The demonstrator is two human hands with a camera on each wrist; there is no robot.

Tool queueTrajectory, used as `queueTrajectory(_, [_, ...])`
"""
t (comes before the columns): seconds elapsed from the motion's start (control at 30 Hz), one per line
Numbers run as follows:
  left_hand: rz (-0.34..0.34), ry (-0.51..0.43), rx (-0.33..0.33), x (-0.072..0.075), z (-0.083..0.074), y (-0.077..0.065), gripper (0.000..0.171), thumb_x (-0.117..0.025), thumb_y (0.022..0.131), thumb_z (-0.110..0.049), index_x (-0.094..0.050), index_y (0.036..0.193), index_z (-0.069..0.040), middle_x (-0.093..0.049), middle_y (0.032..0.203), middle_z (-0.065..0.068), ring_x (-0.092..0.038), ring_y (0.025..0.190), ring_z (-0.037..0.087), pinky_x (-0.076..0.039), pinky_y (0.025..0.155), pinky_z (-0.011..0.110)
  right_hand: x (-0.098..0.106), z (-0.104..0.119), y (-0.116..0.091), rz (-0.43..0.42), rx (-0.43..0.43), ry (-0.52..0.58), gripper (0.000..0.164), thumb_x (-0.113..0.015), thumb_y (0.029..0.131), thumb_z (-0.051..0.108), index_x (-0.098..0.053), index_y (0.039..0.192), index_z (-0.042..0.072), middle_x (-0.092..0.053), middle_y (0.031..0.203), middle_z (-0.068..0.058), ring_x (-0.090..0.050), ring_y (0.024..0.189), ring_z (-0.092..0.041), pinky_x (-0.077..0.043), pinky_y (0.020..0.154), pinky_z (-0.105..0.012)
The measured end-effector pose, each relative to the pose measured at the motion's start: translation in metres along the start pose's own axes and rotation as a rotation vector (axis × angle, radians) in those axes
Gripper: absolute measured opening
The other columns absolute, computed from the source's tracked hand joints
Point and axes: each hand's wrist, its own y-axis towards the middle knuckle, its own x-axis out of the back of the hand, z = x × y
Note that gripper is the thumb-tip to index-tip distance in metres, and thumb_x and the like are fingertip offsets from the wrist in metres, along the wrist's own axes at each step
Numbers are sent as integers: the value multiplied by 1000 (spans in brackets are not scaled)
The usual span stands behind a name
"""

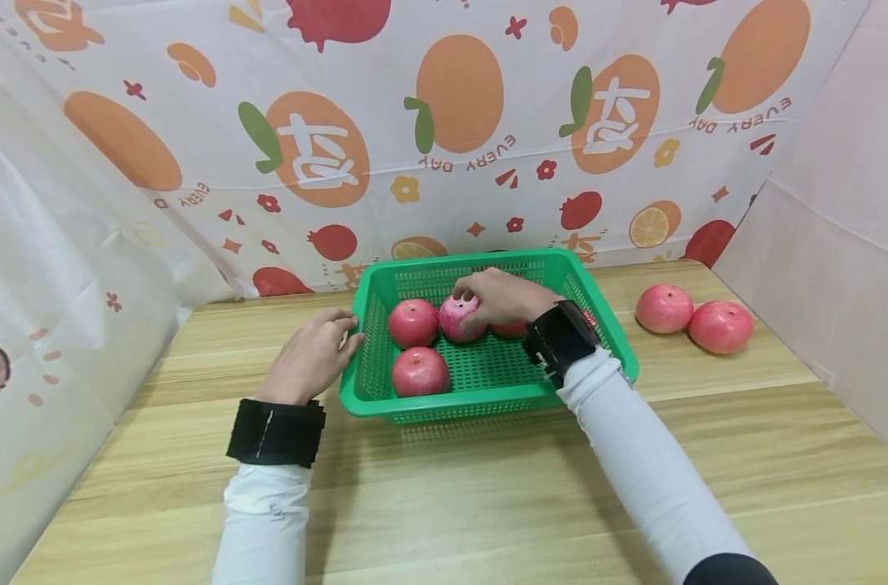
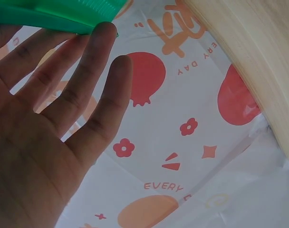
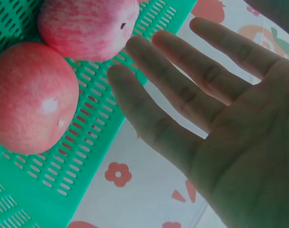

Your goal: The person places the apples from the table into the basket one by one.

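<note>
A green plastic basket (image 1: 480,402) stands on the table with several red apples in it. My right hand (image 1: 504,297) is over a streaky apple (image 1: 454,318) near the basket's back; in the right wrist view the fingers are spread and nearly straight, with fingertips right beside that apple (image 3: 87,28). A second apple (image 1: 414,323) lies close to its left and a third apple (image 1: 420,372) in front of that one. Beneath my right hand and wrist, more red fruit is partly hidden. At the basket's left rim, my left hand (image 1: 312,353) has extended fingers, their tips at the green edge.
Two more apples (image 1: 664,309) lie side by side on the wooden table (image 1: 444,496), right of the basket. Fruit-printed sheeting (image 1: 458,195) hangs directly behind the basket, and pale sheets close off the left and right sides.
</note>
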Motion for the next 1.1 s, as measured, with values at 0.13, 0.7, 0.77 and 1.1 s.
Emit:
queueTrajectory(0.13, [4, -10, 9, 0, 0, 0, 35, -65, 99, -6, -62, 124, 17, -58, 127, 30, -58, 117, 47, -49, 99, 59, 2, -5, -2, -14, -3, -3, 47, -69, 96, 15, -57, 140, 1, -60, 134, -15, -55, 124, -31, -48, 104, -44])
queueTrajectory(0.7, [5, -6, 5, 0, 1, 1, 34, -65, 99, -6, -62, 123, 18, -59, 126, 30, -59, 115, 46, -50, 98, 59, 8, -21, -11, -50, -6, -1, 43, -71, 96, 11, -59, 135, -2, -60, 133, -21, -61, 115, -32, -52, 98, -43])
queueTrajectory(0.77, [6, -8, 7, 0, 0, 1, 34, -65, 99, -6, -63, 123, 17, -59, 126, 30, -59, 115, 46, -50, 98, 59, 9, -22, -12, -52, -4, 3, 43, -71, 96, 11, -59, 135, -2, -60, 133, -22, -60, 116, -33, -52, 98, -44])
queueTrajectory(1.1, [5, -10, 5, 1, 1, 1, 34, -65, 99, -6, -62, 123, 18, -59, 126, 30, -59, 115, 46, -50, 98, 59, 16, -33, -21, -84, -11, -8, 40, -65, 96, 7, -59, 134, -5, -61, 132, -23, -60, 116, -36, -54, 96, -45])
